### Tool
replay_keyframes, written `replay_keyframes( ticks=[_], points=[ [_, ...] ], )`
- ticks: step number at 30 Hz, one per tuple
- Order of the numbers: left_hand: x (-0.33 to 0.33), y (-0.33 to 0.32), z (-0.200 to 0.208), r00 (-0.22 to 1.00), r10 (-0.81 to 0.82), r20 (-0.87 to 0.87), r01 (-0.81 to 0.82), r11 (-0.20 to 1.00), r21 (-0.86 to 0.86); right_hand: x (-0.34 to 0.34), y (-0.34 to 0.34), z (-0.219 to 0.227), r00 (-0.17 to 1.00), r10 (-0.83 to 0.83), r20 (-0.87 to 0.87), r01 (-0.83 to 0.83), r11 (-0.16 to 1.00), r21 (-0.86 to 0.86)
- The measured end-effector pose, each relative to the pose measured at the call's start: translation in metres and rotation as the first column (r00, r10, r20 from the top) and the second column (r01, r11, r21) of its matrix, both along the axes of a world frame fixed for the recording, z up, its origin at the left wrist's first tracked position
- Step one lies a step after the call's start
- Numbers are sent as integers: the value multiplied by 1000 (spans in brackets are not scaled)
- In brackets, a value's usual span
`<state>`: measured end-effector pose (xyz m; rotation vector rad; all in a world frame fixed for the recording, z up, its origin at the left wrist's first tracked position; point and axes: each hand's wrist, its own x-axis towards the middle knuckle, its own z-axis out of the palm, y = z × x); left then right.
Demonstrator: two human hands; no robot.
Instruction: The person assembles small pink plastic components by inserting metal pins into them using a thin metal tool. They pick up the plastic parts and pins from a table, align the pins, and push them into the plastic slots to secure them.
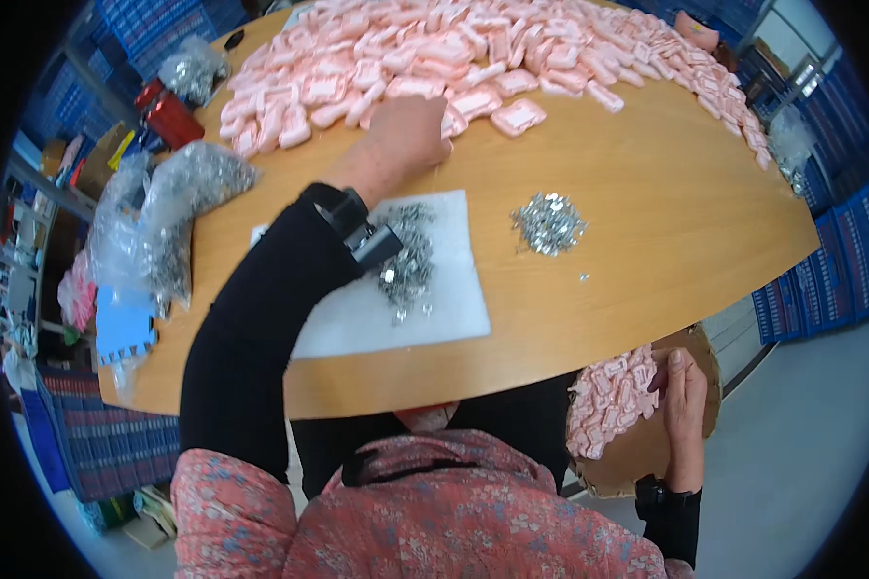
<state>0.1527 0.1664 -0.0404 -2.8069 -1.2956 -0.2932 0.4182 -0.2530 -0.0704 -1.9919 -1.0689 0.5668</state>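
My left hand (406,135) reaches across the wooden table (647,232) into the near edge of a big heap of pink packets (473,48); its fingers curl down among them, and whether it grips one is hidden. My right hand (684,396) is down below the table's edge, holding the rim of a cardboard box (637,454) filled with pink packets (608,396). A white sheet (425,309) under my left forearm carries a scatter of small metal clips (407,261). A second small pile of metal clips (548,224) lies on the bare wood to the right.
Clear plastic bags of metal parts (174,212) sit at the table's left edge, another bag (193,69) and a red object (172,116) farther back. Blue crates (821,280) line the right side and the floor at the left (106,444). Grey floor (801,463) lies at the lower right.
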Motion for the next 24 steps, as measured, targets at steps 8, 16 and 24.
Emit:
replay_keyframes(
  ticks=[8,16,24],
  points=[
    [-81,3,4,973,45,228,-56,997,43,-45,45,26,982,136,-129,-116,981,153],
    [-134,-110,35,661,513,548,151,624,-767,-82,124,22,882,324,342,-380,918,110],
    [-150,-219,-4,215,808,549,685,276,-674,-97,187,14,562,385,732,-455,883,-114]
  ],
)
